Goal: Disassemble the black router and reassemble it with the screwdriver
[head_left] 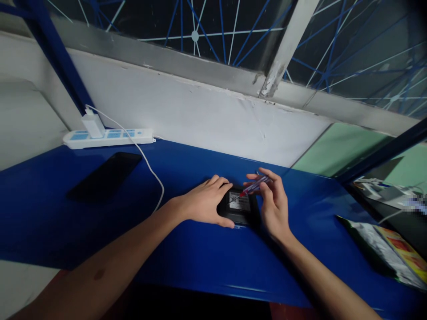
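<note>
A flat black device (225, 210) with a white printed label lies on the blue table. My left hand (205, 202) grips its left side, thumb along the near edge and fingers over the far edge. In my right hand (275, 204) is a small screwdriver (255, 185) with a clear purplish handle and a red collar, pinched between thumb and fingers. Its thin shaft slants down to the left across the label, towards the device's left part. Whether the tip touches the device, I cannot tell.
On the left lie a dark phone-like slab (105, 175) and a white power strip (113, 137) with a plugged-in charger (93, 124). Its white cable (151, 171) runs near my left forearm. A shiny packet (383, 249) lies at the right. Behind the blue table (207, 262) stands a white wall (187, 111).
</note>
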### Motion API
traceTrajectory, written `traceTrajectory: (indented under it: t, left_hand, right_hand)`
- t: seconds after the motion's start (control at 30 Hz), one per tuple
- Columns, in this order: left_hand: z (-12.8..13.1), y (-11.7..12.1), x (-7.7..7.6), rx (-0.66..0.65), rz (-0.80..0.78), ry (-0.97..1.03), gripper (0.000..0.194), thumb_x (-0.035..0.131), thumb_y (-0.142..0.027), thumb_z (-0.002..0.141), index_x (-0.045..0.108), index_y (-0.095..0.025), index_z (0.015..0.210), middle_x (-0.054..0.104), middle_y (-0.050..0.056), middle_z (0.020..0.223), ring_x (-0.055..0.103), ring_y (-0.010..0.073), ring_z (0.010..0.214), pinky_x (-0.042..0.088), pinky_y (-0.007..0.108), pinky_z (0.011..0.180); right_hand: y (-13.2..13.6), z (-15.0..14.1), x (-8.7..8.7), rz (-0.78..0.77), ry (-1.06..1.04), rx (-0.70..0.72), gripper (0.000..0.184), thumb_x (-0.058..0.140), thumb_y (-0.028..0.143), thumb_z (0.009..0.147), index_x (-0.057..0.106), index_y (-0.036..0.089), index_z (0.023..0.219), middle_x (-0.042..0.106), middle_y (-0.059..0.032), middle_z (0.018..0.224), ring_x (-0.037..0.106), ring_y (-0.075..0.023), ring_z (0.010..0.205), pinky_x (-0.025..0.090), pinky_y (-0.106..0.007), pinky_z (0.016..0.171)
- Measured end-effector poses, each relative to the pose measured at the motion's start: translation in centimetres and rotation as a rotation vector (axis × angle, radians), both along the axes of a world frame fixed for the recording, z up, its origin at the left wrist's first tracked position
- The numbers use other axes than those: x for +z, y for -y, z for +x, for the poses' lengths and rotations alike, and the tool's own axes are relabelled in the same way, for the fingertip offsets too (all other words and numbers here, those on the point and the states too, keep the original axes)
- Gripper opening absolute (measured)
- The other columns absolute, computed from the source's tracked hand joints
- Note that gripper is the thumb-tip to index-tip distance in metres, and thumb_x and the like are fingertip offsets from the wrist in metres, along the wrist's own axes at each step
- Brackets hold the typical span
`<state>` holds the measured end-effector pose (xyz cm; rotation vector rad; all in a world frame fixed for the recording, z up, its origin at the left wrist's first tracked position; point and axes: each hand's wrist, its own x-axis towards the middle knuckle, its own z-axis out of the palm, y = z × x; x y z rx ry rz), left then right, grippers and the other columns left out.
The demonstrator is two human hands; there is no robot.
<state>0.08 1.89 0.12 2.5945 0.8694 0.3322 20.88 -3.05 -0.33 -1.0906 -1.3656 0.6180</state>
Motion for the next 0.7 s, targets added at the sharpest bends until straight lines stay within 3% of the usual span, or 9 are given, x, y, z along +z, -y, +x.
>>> traceTrajectory:
  t: [0.17,0.27,0.43,0.7]
  left_hand:
    - [0.05,0.02,-0.02,0.020,0.001,-0.023,0.106,0.067,-0.077,0.067,0.039,-0.019,0.151,0.046,0.015,0.145,0.040,0.0374,0.133,0.037,0.052,0.113]
    - [0.08,0.11,0.04,0.025,-0.008,-0.040,0.107,0.068,-0.076,0.067,0.040,-0.016,0.151,0.046,0.016,0.145,0.040,0.0371,0.134,0.036,0.051,0.114]
    - [0.06,0.18,0.06,0.032,0.003,-0.043,0.107,0.068,-0.076,0.067,0.040,-0.015,0.150,0.047,0.015,0.144,0.040,0.0366,0.133,0.036,0.050,0.114]
    - [0.12,0.13,0.08,0.024,-0.004,-0.037,0.106,0.069,-0.075,0.066,0.041,-0.015,0.150,0.046,0.015,0.145,0.039,0.0362,0.134,0.036,0.050,0.115]
  right_hand:
    - [-0.33,0.22,-0.33,0.046,0.081,-0.091,0.026,0.056,0.039,0.097,0.060,0.030,0.121,0.066,-0.0013,0.099,0.065,-0.0128,0.067,0.058,-0.034,0.068]
    - [-0.22,0.06,-0.09,0.076,0.060,-0.116,0.026,0.060,0.036,0.095,0.061,0.029,0.120,0.068,-0.0011,0.100,0.065,-0.0125,0.070,0.059,-0.033,0.070]
    - [0.12,-0.18,0.13,0.045,-0.018,-0.019,0.026,0.053,0.036,0.099,0.057,0.029,0.124,0.070,-0.0045,0.113,0.072,-0.0166,0.086,0.061,-0.037,0.079]
    - [-0.43,0.32,-0.42,0.040,0.077,-0.055,0.031,0.059,0.037,0.095,0.055,0.031,0.126,0.064,0.0010,0.096,0.065,-0.0124,0.070,0.057,-0.035,0.074]
